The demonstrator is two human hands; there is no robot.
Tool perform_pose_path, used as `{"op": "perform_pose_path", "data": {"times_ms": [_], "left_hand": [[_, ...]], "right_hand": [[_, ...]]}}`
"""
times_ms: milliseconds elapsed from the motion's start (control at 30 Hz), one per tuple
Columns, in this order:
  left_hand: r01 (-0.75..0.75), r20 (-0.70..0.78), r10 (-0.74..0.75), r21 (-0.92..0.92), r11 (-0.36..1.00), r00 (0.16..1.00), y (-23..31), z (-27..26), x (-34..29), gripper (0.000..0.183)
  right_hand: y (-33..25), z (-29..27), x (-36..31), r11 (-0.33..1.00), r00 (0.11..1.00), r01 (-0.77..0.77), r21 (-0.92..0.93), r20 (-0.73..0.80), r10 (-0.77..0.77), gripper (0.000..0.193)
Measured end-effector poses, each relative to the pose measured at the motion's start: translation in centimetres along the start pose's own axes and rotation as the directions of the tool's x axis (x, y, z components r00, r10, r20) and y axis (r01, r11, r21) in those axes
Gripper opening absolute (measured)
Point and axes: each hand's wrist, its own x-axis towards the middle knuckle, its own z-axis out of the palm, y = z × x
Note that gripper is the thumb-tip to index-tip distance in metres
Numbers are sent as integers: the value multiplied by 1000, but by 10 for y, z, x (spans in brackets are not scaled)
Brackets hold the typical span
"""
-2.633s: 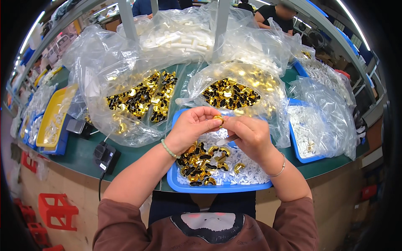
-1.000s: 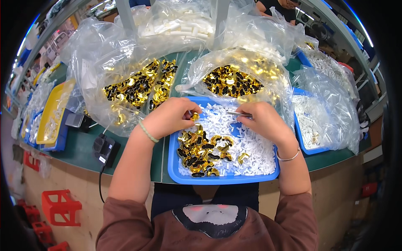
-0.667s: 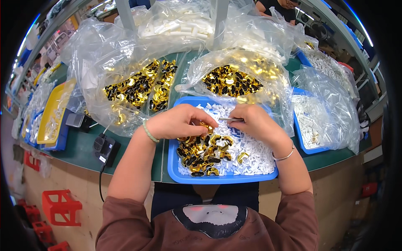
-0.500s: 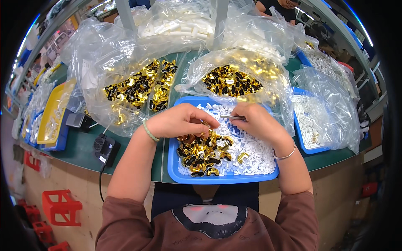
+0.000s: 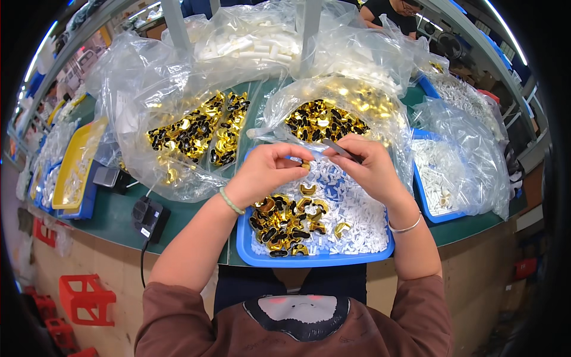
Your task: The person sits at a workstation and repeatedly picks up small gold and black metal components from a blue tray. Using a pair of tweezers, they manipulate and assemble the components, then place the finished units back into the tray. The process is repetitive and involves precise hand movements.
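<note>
My left hand (image 5: 262, 174) pinches a small gold-and-black curved piece (image 5: 305, 164) between thumb and fingertips, above the far part of a blue tray (image 5: 315, 260). Just right of it, my right hand (image 5: 373, 169) grips metal tweezers (image 5: 343, 150), whose tip points left toward the held piece without visibly touching it. Inside the tray, a heap of gold-and-black pieces (image 5: 282, 223) lies on the left. Many small white plastic pieces (image 5: 364, 221) spread over the right side, with a lone gold piece (image 5: 341, 229) among them.
Clear bags of gold-and-black pieces (image 5: 193, 134) lie beyond the tray on the green table (image 5: 189, 220). A second blue tray (image 5: 447, 218) of white pieces is at right. A black power adapter (image 5: 148, 215) with a cable sits left. Another person (image 5: 392, 15) is at the far right.
The tweezers have swung, their tip now pointing up and left. My left hand has lifted slightly back from the heap, the gold piece now showing in its fingertips.
</note>
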Motion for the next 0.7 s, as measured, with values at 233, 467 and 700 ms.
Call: {"op": "perform_pose_path", "data": {"times_ms": [233, 467, 700], "left_hand": [[-73, -73, 102, 322, 944, 992, 13, 24, -1, 29], [107, -22, -119, -292, 950, 993, 3, 16, 3, 29], [105, -9, -120, -430, 897, 993, 2, 13, 6, 35]], "right_hand": [[-9, 10, -8, 996, 998, -66, 66, -12, 67, 20], [-9, 15, -5, 999, 996, -32, 31, -79, 35, 17], [-9, 14, -5, 1000, 990, -27, -15, -140, 24, 17]]}}
